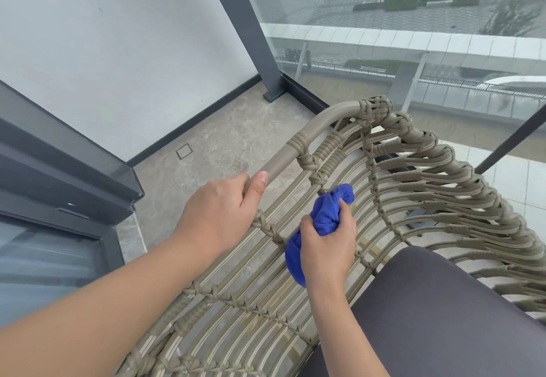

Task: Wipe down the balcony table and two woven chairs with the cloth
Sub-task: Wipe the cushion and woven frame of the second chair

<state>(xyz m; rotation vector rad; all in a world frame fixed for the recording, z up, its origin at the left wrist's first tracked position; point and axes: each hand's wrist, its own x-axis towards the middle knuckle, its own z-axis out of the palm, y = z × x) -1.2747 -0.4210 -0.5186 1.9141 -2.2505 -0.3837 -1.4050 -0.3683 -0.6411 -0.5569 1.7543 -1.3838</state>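
Note:
A beige woven chair [413, 187] fills the lower right half of the head view, seen from above its backrest. My left hand [224, 208] grips the smooth top rail of the chair, thumb lying along the tube. My right hand [328, 246] holds a bunched blue cloth [325, 214] against the inner side of the woven backrest, just right of the left hand. A dark grey seat cushion [443, 311] lies in the chair below the right wrist. No table or second chair is in view.
A glass balustrade [384, 51] with a dark metal post [251, 27] stands close behind the chair. A white wall [118, 51] closes the left side, a dark sliding-door frame [59, 175] the near left. Beige floor tiles [212, 146] with a small square drain lie between.

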